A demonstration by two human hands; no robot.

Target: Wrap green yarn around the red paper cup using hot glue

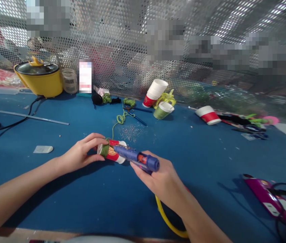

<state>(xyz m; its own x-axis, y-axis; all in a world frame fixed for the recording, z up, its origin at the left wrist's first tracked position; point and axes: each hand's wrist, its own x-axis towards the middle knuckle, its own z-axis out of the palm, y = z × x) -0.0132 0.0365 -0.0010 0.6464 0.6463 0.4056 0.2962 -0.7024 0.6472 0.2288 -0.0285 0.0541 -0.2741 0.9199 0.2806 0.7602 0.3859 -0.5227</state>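
My left hand point(88, 150) grips a red and white paper cup point(119, 157) lying on its side, fingers closed round its left end. Green yarn point(104, 151) is wound in a band about that end, and a loose strand runs up from it to a loop and a small green skein point(129, 102). In my right hand point(158, 172) is a blue hot glue gun point(135, 157), its nozzle at the cup beside the yarn band. Whether the nozzle touches the cup I cannot tell. A yellow cord point(165, 217) hangs below my right wrist.
Pliers point(138, 114) lie behind the cup. Stacked paper cups point(155, 92), a green-wrapped cup point(163, 110) and another cup point(208, 115) stand or lie farther back. A yellow pot point(41, 81) is at left, a purple power strip point(269, 197) at right. Perforated metal point(122, 60) bounds the blue table.
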